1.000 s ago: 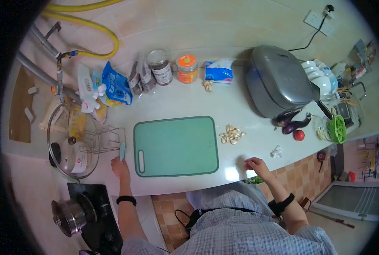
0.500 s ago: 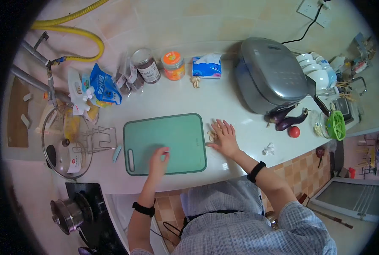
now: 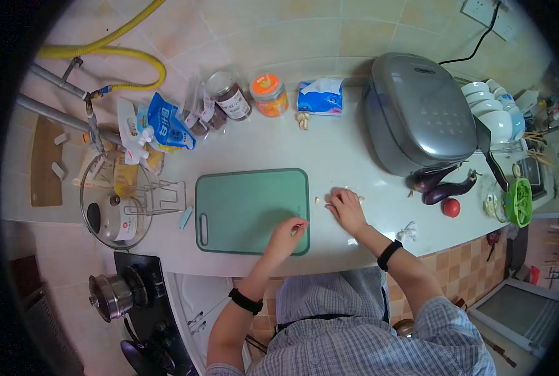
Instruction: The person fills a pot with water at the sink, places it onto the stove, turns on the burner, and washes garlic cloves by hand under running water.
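Note:
The green cutting board (image 3: pixel 248 207) lies bare on the white counter. Over its lower right part is my left hand (image 3: pixel 287 235), thumb and fingertips pinched together; whatever is between them is too small to make out. My right hand (image 3: pixel 348 212) rests on the counter right of the board, fingers curled down and drawn together. What lies under those fingers is hidden. One garlic clove (image 3: pixel 318 200) sits just left of them, and another small piece (image 3: pixel 361 199) touches the area on their right. White garlic skins (image 3: pixel 408 231) lie further right.
A grey cooker (image 3: pixel 420 113) stands at the back right, with eggplants (image 3: pixel 449 189), a tomato (image 3: pixel 451 207) and a green basket (image 3: pixel 518 202) nearby. Jars (image 3: pixel 269 95), a tissue pack (image 3: pixel 320 99) and garlic (image 3: pixel 303 121) line the wall. A wire rack (image 3: pixel 160 197) is left of the board.
My left hand has moved right across the board, still pinched. My right hand's spread fingers have curled in over the place where cloves lay. The camera view has shifted slightly.

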Available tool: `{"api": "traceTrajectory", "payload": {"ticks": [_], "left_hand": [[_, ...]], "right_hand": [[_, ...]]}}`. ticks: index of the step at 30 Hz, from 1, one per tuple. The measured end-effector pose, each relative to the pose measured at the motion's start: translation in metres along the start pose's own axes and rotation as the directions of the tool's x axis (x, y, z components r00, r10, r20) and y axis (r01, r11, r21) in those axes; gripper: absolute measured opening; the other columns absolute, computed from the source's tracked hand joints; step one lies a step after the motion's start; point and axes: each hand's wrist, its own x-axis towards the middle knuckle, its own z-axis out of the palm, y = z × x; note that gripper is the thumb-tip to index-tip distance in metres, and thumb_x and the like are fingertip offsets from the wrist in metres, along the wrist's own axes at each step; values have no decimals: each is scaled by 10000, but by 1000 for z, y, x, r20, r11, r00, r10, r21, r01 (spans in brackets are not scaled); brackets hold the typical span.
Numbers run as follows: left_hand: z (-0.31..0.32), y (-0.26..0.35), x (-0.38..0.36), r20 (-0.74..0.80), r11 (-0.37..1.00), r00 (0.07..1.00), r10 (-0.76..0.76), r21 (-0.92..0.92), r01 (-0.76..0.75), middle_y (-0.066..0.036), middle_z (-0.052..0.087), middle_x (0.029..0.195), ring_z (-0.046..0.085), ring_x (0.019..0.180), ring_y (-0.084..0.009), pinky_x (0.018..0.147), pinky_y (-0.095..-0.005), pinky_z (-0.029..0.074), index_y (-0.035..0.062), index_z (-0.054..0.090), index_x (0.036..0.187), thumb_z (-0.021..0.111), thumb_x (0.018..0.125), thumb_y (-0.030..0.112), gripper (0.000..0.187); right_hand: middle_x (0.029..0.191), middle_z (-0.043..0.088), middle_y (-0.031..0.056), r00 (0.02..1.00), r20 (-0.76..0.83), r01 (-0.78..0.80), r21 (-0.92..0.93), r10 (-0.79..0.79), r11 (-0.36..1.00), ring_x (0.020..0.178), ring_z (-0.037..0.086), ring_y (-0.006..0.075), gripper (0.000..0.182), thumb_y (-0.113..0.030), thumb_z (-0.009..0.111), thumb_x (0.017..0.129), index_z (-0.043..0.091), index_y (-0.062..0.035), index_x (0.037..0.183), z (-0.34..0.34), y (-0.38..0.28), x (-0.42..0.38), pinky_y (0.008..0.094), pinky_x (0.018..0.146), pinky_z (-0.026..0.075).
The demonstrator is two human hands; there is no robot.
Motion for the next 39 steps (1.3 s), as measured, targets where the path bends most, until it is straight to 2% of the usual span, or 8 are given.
{"api": "traceTrajectory", "payload": {"ticks": [4,13,17,18,19,29,34,39], "left_hand": [[23,-7,11,-39,994,999,12,113,-7,-119,573,892,575,786,-187,706,-273,448,17,538,965,519,782,90,198],[71,-16,66,-152,927,980,133,369,-68,-226,486,884,493,832,-362,735,-414,410,-43,490,909,454,676,-26,237],[90,-10,62,1,944,999,35,328,-33,-210,506,940,479,920,-343,826,-413,368,-11,509,936,464,655,-30,285],[85,-6,57,19,961,985,174,215,-174,-206,509,961,477,945,-342,831,-414,370,9,506,970,483,676,-4,295],[76,7,51,34,979,999,35,198,-41,-196,502,999,475,961,-340,839,-412,372,26,494,1016,506,697,30,319],[-63,-28,-77,-370,982,929,0,176,70,-122,524,983,539,856,-247,736,-337,441,42,487,1021,502,770,126,265],[-166,-56,-199,-712,984,701,-49,86,155,-113,545,940,558,792,-230,700,-324,454,46,500,1011,502,771,121,251],[-286,-68,-338,-980,939,195,-48,22,344,-117,564,826,565,694,-228,612,-296,457,38,547,933,531,753,92,188]], "right_hand": [[1015,466,85,1000,-12,-10,105,11,994,976,425,254,295,-195,595,716,496,-89,974,-23,-2,-7,366,844,317],[1051,467,138,929,-170,-276,279,330,920,997,421,302,319,-127,576,722,494,-35,1016,-67,6,-43,374,858,339],[914,552,90,857,70,-425,657,511,623,859,512,164,217,-135,498,820,519,14,976,-73,-7,-57,266,791,391],[876,560,72,841,148,-471,675,521,568,828,514,143,213,-127,479,833,521,26,975,-73,-11,-58,253,781,394],[788,553,58,864,50,-410,647,501,643,751,512,123,231,-178,446,854,520,20,947,-68,-18,-59,238,726,398],[628,562,80,909,382,-411,755,167,511,564,539,129,339,-235,333,901,523,32,812,-37,-83,-58,244,572,450],[644,569,81,874,470,-463,729,123,505,597,538,129,338,-242,346,899,520,35,816,-16,-149,-34,246,604,443],[649,572,84,893,451,-363,722,-3,589,581,547,134,346,-256,362,891,525,44,839,29,-242,-6,249,584,451]]}}
